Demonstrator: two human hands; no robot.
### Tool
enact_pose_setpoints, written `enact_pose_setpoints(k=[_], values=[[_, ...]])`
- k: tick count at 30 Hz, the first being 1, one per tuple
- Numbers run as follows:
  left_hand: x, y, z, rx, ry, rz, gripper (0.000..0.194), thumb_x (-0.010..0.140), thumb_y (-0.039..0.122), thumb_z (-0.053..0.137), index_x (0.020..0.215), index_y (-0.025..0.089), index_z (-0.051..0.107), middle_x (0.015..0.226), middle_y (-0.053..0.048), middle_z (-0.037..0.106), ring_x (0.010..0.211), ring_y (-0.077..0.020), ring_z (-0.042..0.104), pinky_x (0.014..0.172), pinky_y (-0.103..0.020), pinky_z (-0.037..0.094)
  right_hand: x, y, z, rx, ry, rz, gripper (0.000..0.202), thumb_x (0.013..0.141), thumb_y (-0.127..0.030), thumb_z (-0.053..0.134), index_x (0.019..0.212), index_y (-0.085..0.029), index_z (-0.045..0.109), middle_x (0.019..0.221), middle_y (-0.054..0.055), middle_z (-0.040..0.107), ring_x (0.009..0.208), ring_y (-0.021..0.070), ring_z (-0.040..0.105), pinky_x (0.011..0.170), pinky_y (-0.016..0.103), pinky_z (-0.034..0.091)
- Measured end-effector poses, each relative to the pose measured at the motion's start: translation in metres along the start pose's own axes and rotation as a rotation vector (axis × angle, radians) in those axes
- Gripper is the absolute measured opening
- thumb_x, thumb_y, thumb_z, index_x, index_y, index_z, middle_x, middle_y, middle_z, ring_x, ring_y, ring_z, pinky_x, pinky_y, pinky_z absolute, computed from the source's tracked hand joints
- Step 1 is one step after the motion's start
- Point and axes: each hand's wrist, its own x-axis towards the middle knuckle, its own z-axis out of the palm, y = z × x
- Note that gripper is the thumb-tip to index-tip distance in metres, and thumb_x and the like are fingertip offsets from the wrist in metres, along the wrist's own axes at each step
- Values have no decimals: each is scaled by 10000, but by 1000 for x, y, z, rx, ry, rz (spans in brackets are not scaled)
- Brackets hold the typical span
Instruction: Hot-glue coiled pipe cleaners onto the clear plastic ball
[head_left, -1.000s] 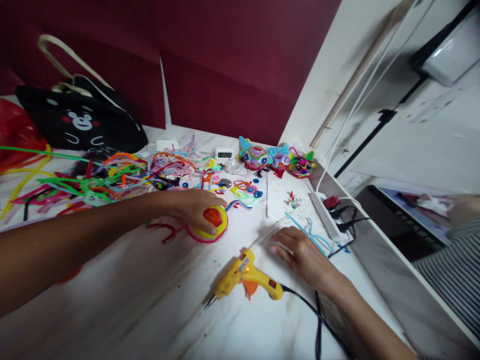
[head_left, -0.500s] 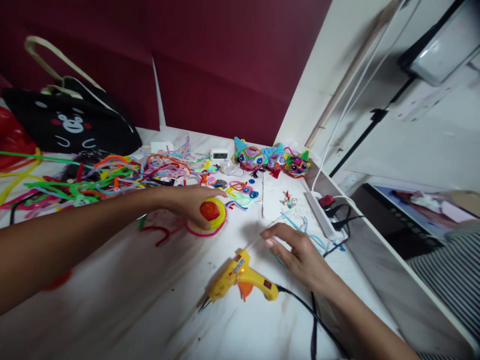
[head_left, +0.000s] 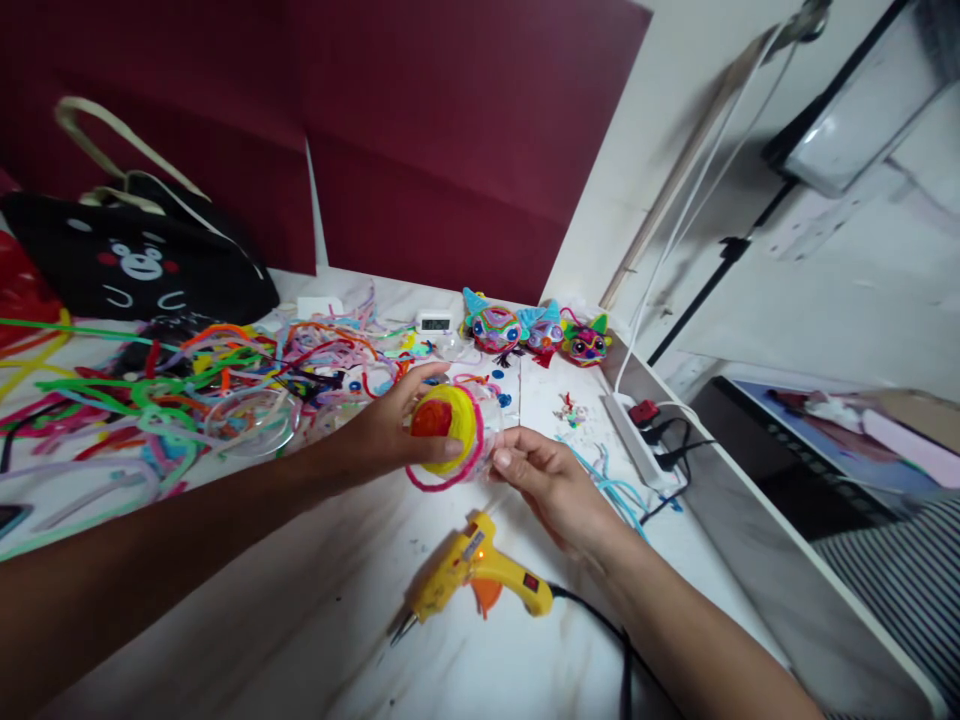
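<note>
My left hand (head_left: 382, 425) is closed around a round craft piece (head_left: 466, 415) coiled in fuzzy red, yellow and pink, with its thumb across the front. Clear plastic shows behind the pink rim on the right. The fingertips of my right hand (head_left: 551, 485) pinch at that clear edge; exactly what they grip is hard to make out. Just below both hands, a yellow glue gun (head_left: 472, 570) lies on its side on the white table (head_left: 300, 610), its metal nozzle pointing to the lower left and a small light glowing.
Tangled pipe cleaners (head_left: 165, 395) cover the left, with a clear round plastic piece (head_left: 255, 420) among them. Decorated animal heads (head_left: 495, 328) and a small digital display (head_left: 435, 321) stand behind. A power strip (head_left: 637, 440) lies right; a black bag (head_left: 142, 260) stands at back left.
The round piece has been lifted and tilted up, moving right. My right hand has come in from beside the glue gun to its clear edge. A clear plastic piece now shows among the pipe cleaners.
</note>
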Motion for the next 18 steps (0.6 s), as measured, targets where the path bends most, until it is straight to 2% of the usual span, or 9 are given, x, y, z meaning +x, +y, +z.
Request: enact_pose_setpoints(k=[2,5,8,10,12,15,18], values=[[-8,-1,3,-24,22,-28,1135,563,507,948,1531,275,402,1227,-86,672,1090,-320,666,841,-366,562,0,-3,1,26,-13,19,327,720,-457,933,834,-202,764,771,-21,729,724,117,634,769,240,497],[-15,1,4,-118,-22,-74,1064,542,546,956,1459,286,484,1163,-67,719,1058,-307,678,805,-335,562,1,-6,1,54,-46,44,325,721,-444,933,826,-189,762,728,-18,721,679,111,632,725,225,498],[-16,6,1,-165,-98,-74,708,668,645,857,1236,265,672,1084,-70,764,1005,-295,695,778,-314,557,5,-10,0,76,-81,59,324,717,-443,930,817,-182,767,689,-19,705,641,106,622,705,217,504],[-15,11,0,-160,-112,-71,534,750,660,786,1095,256,744,1029,-77,778,962,-294,704,767,-317,554,8,-12,-1,85,-112,80,329,705,-440,934,806,-175,768,670,-16,699,614,106,617,693,222,517],[-13,14,-1,-162,-94,-90,478,759,648,781,1038,261,765,968,-68,779,910,-286,708,740,-311,547,11,-15,-2,89,-144,107,332,695,-426,942,806,-165,769,659,-12,695,597,104,617,687,222,528],[-8,16,0,-156,-68,-136,484,747,613,801,1080,265,754,883,-37,760,831,-253,699,698,-285,531,14,-18,-2,94,-188,145,346,682,-411,956,819,-147,779,657,-9,695,601,93,629,675,197,531],[-5,17,2,-172,-110,-175,460,728,572,818,1034,237,745,781,-16,728,699,-212,659,609,-259,496,15,-20,-2,101,-224,179,350,672,-407,964,820,-143,788,662,-16,692,583,76,621,640,176,528]])
